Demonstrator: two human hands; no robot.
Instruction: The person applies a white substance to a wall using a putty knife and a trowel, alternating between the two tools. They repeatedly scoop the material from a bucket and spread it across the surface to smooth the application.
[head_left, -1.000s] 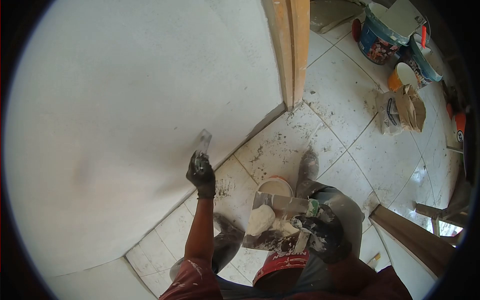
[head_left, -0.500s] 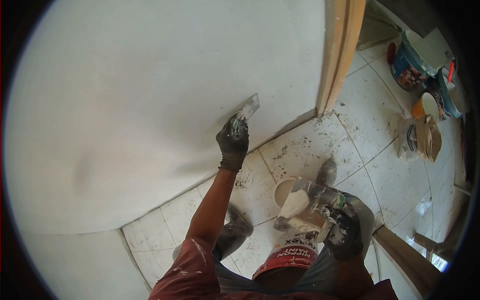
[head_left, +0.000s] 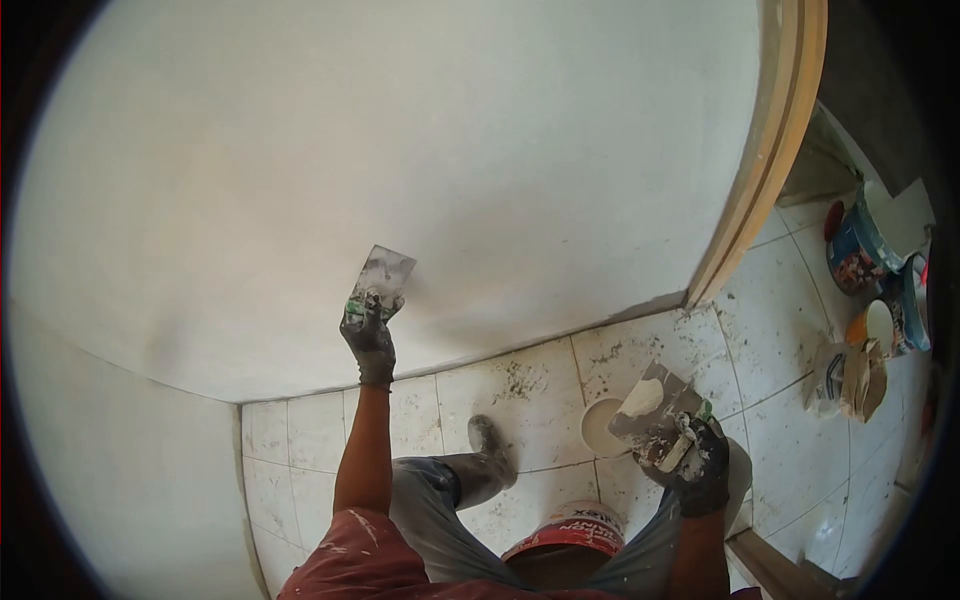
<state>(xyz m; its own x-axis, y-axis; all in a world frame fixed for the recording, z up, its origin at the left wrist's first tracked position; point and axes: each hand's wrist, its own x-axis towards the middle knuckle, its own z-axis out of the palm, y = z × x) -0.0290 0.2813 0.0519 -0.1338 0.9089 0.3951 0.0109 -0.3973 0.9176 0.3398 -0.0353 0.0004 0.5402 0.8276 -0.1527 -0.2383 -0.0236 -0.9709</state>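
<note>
More forward reach in left hand (head_left: pixel 370 335) than right hand (head_left: pixel 698 465)

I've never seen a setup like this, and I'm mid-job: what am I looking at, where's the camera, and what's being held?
There is no robot: it's a person wearing dark gloves. Every picture comes from one camera worn on their head, looking forward and down. The left hand holds a flat blade at the pale wall. The right hand holds a flat plate bearing a pale lump. On the tiled floor are a round tub, a red-and-white paint bucket and, far right, a paper bag.
</note>
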